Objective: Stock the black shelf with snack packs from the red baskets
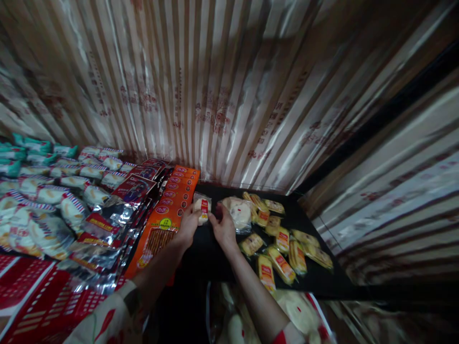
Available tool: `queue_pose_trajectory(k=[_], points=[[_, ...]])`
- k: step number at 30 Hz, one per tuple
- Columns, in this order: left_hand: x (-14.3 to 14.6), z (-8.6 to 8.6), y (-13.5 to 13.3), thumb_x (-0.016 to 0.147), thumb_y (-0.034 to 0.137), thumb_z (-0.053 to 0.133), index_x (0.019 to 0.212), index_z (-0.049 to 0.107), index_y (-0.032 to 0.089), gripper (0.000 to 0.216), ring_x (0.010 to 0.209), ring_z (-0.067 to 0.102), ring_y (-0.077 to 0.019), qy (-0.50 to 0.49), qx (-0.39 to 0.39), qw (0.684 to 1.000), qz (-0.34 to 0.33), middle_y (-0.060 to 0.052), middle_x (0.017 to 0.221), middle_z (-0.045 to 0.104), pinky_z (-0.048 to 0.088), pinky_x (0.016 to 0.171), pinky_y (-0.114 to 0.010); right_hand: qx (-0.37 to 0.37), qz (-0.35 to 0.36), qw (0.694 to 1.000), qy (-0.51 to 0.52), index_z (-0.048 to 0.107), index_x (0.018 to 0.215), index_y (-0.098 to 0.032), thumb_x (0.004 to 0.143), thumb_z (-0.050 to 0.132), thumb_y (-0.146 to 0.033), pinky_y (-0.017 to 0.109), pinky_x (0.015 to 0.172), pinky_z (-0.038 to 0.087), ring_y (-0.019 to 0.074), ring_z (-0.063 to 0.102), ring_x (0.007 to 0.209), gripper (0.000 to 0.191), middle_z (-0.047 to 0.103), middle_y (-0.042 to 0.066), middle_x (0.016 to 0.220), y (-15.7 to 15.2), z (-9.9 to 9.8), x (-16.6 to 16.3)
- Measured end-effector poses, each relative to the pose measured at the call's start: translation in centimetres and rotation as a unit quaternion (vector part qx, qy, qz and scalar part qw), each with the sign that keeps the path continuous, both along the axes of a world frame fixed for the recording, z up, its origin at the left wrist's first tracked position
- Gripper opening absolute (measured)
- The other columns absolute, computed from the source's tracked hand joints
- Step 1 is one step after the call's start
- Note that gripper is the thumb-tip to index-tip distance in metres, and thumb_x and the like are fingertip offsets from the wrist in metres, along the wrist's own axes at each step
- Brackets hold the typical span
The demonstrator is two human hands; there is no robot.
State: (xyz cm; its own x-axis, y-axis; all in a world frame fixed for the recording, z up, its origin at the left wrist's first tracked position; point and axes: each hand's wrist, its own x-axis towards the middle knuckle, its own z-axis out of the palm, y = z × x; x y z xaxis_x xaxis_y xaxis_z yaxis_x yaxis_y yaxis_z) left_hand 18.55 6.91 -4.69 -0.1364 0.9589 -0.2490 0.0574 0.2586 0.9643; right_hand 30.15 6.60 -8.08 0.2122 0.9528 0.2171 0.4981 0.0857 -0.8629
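My left hand (189,225) is closed on the left edge of a small white packaged snack (202,205) with a red label, at the back of a black shelf (201,258). Close by on the right, my right hand (224,228) has its thumb and fingers apart, the thumb near the edge of that snack. Just beyond its fingers lies a clear-wrapped round white bread (239,213). Left of my hands, overlapping orange snack packs (168,200) run in a row.
Several yellow-wrapped cakes (281,263) lie scattered on the right. Dark red packets (134,188) and striped bread bags (73,205) fill the left side. A red basket (53,306) stands at front left, a bag of round white breads (299,310) below the shelf. Printed sheeting (215,105) forms the back.
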Motion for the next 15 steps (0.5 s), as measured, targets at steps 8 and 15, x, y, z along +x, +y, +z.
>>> queue_pose_trajectory(k=[8,15], points=[[-1.9,3.0,3.2,0.065,0.014,0.061,0.079,0.069,0.020,0.017,0.074,0.063,-0.0180,0.272,0.035,0.928,-0.254,-0.002,0.076,0.070,0.045,0.066,-0.024,0.148,0.154,0.923,-0.322,0.043,0.134,-0.020,0.083,0.046,-0.015,0.043,0.102,0.035,0.0247,0.034,0.126,0.051,0.047,0.007,0.136,0.7,3.9,1.0],[-1.8,5.3,5.5,0.069,0.018,0.060,0.096,0.065,0.019,0.027,0.091,0.063,-0.0231,0.417,0.093,0.855,-0.293,-0.007,0.096,0.070,0.046,0.080,-0.030,0.057,0.160,0.936,-0.307,0.047,0.130,-0.016,0.081,0.050,-0.019,0.038,0.088,0.044,0.0226,0.055,0.095,0.049,0.063,0.010,0.102,3.4,4.3,1.4]])
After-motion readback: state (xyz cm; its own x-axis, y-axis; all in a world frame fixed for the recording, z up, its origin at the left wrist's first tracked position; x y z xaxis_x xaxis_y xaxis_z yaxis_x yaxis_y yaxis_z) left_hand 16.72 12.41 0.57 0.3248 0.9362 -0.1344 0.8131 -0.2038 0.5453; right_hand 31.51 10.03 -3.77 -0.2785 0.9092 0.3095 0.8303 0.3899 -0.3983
